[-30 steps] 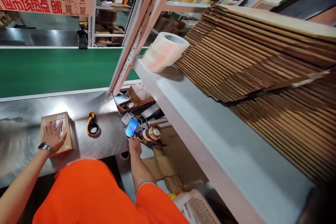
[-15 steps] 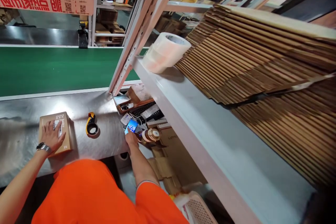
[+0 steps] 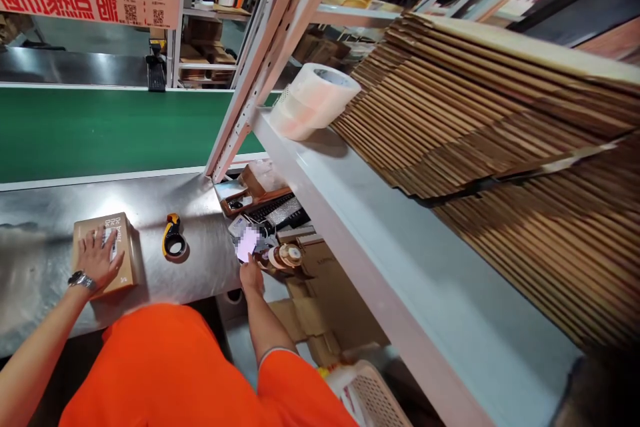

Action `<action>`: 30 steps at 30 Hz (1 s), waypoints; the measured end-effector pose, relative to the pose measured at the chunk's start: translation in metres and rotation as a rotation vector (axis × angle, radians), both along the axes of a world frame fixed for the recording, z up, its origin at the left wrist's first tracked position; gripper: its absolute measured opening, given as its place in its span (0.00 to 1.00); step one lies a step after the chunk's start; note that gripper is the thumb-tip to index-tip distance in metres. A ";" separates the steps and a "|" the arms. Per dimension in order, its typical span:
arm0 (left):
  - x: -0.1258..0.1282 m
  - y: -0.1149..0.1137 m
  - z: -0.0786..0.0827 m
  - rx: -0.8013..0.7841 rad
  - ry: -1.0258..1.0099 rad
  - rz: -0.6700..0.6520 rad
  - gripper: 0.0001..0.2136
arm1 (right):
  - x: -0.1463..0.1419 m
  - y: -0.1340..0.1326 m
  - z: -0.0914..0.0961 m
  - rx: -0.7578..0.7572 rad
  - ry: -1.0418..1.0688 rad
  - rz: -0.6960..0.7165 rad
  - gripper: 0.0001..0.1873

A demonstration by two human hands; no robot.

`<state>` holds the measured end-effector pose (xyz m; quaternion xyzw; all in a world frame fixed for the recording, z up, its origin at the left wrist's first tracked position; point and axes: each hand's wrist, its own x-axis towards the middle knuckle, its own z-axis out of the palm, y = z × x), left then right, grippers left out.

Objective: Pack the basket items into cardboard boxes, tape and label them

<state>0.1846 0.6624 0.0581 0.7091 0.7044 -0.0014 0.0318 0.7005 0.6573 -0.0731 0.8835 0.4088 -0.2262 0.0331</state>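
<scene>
My left hand [image 3: 101,259] lies flat with spread fingers on a brown cardboard box [image 3: 129,260] with white print, which rests on the steel table. It wears a metal wristwatch. My right hand [image 3: 251,275] reaches to a lit phone [image 3: 247,245] among the clutter beside the table; one finger is stretched to the lower edge of its pale, blurred screen, while the other fingers look curled in. The phone appears to lie there without being gripped. Between the hands stands a yellow and black tape dispenser [image 3: 173,238] with a roll in it.
A green conveyor belt [image 3: 110,130] runs behind the steel table [image 3: 205,213]. At right, a white shelf [image 3: 400,233] carries clear tape rolls [image 3: 315,100] and a strapped stack of flattened cartons [image 3: 480,147]. Brown tape rolls [image 3: 286,255] and a keyboard lie near the phone.
The phone's screen has turned from blue with icons to pale. My right hand has drawn slightly back, one finger now stretched to the phone. My left hand stays on the box.
</scene>
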 end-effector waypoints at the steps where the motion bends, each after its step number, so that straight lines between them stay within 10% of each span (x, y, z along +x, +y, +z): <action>1: 0.000 0.000 0.000 -0.007 0.010 -0.007 0.35 | 0.001 -0.001 -0.001 0.004 0.002 -0.006 0.33; 30: 0.000 0.001 0.010 -0.019 0.020 -0.018 0.37 | 0.011 -0.012 -0.003 0.015 0.059 0.009 0.34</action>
